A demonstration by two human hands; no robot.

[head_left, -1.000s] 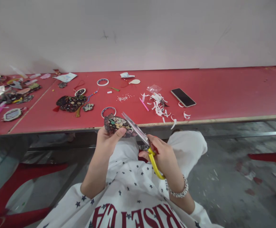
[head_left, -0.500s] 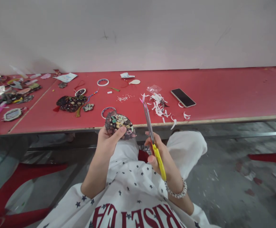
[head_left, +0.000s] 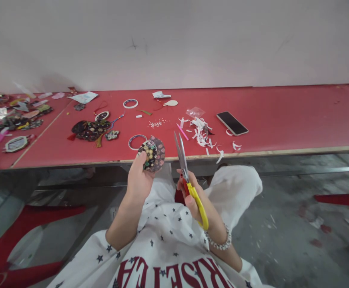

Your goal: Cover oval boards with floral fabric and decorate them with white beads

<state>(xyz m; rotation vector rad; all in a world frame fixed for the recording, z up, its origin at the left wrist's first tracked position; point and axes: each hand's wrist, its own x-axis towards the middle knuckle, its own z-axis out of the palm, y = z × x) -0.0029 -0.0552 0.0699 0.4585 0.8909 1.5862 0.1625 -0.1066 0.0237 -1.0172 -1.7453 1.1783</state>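
Here, in the head view, we look down at a red worktop (head_left: 288, 116) against a pale wall (head_left: 192, 44). Our left hand (head_left: 140, 176) holds a round, flowered fabric piece (head_left: 153, 158), with its fingers clamped on it and the thumb lying over the near left side. We see a dark part with yellow and green flowers and a greyish-pink part beside it. The fabric piece overlaps the worktop's edge in our line of sight; we cannot tell whether it touches it. Just beyond it, a roll of tape (head_left: 129, 143) lies flat.

Our right hand (head_left: 199, 196) has its fingers closed round the yellow and red handles of the scissors (head_left: 183, 162). The blades stand a little apart, their tips pointing away from us, to the right of the fabric piece and apart from it. A pale bracelet (head_left: 221, 244) circles the right wrist.

Past the blades on the worktop we find a pink stick (head_left: 182, 131), and to its right a heap of curled white paper strips (head_left: 201, 134), with a clear plastic bag (head_left: 195, 112) just behind. Farther right lies a phone (head_left: 232, 123), its dark screen up. Small white beads (head_left: 156, 124) are scattered behind the fabric piece, with a second roll of tape (head_left: 130, 107) farther back and to the left. Left of the near roll we see a small flowered patch (head_left: 112, 135) next to a dark patterned pouch (head_left: 88, 131).
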